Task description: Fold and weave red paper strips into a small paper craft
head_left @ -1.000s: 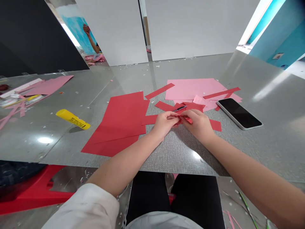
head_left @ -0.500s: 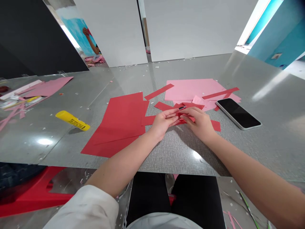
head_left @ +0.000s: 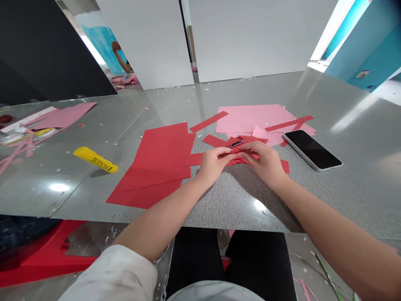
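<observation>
My left hand [head_left: 214,163] and my right hand [head_left: 265,161] meet over the grey table [head_left: 238,200], fingertips together. Both pinch a small folded piece of red paper [head_left: 239,158] between them. Just beyond the fingers lies a small dark cutter [head_left: 235,144] on red scraps [head_left: 216,140]. A stack of red paper sheets [head_left: 158,163] lies left of my left hand.
Pink sheets [head_left: 250,117] with red strips [head_left: 290,123] lie behind the hands. A black phone [head_left: 311,149] rests at the right. A yellow glue stick [head_left: 95,159] lies at the left, paper scraps [head_left: 21,133] beyond it. Another person's arm [head_left: 120,56] shows far back.
My fingers have shifted slightly on the red paper piece; the hands stay in the same spot. The view has tilted a little.
</observation>
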Tool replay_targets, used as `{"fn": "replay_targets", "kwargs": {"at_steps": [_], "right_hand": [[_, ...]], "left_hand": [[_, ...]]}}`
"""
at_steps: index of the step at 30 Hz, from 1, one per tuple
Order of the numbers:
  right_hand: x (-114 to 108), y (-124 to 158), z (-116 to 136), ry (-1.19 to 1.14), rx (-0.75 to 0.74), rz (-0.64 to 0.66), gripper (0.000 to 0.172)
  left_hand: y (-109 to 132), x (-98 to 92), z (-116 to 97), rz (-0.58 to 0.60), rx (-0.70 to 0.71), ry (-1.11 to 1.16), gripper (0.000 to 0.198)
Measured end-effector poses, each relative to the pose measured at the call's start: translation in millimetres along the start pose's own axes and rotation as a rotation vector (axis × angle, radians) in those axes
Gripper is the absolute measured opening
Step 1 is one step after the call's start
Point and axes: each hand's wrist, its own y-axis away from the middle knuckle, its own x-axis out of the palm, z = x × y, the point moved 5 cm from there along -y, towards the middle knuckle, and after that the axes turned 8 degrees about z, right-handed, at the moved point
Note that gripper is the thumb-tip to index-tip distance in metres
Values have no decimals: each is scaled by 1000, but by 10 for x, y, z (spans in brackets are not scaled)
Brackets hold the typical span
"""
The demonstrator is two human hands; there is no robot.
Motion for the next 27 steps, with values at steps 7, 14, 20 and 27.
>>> {"fn": "replay_targets", "kwargs": {"at_steps": [7, 14, 20, 27], "right_hand": [[-28, 1, 12, 94, -74, -48, 11], [-28, -2, 30, 72, -83, 8, 14], [-30, -14, 14, -38, 0, 55, 12], [-38, -12, 4, -41, 18, 54, 12]], "left_hand": [[2, -13, -15, -11, -2, 17, 15], [9, -32, -43, -20, 35, -56, 13], [7, -38, -31, -16, 66, -82, 10], [9, -17, -50, -4, 81, -99, 11]]}}
